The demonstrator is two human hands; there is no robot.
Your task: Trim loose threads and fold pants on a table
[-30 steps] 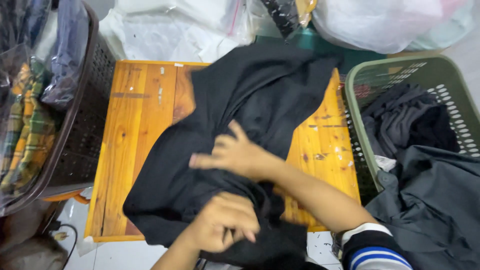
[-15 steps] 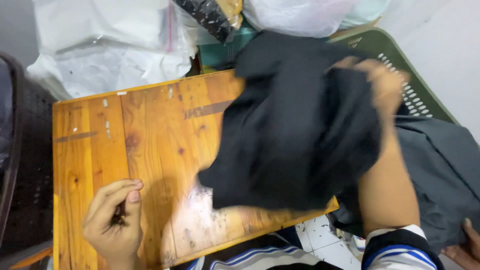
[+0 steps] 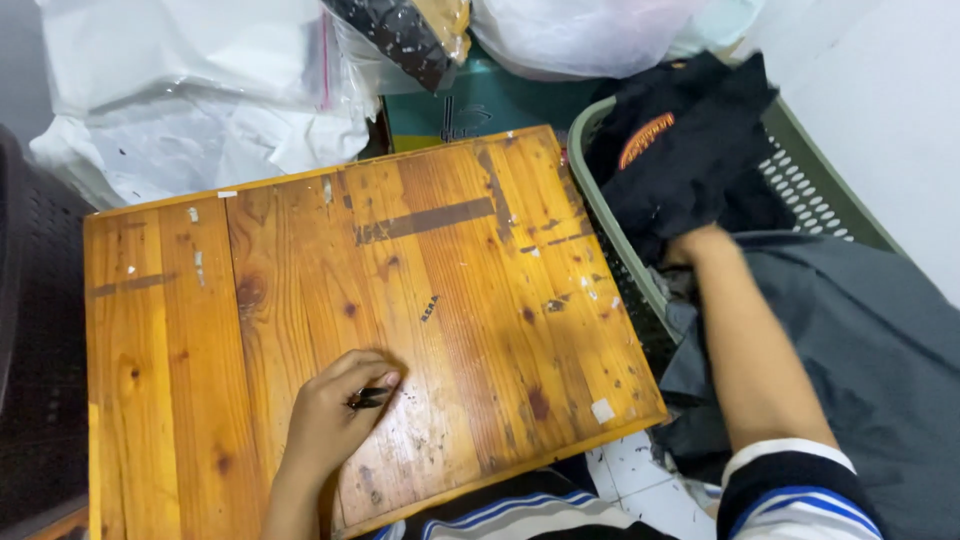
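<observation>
1. Since a moment ago, the black garment (image 3: 680, 160) has gone off the wooden table (image 3: 300, 300) into the green basket (image 3: 600, 215).
2. Right hand (image 3: 695, 245) is buried in the cloth; its grip cannot be told.
3. Left hand (image 3: 335, 410) rests on the table, pinching small dark snips (image 3: 368, 398).
4. Better to lay it flat, not bunched.

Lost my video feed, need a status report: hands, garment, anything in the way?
Left hand on wooden table, fingers pinching a small dark tool. Right hand in green basket, gripping black garment. Grey cloth beside the basket.
</observation>
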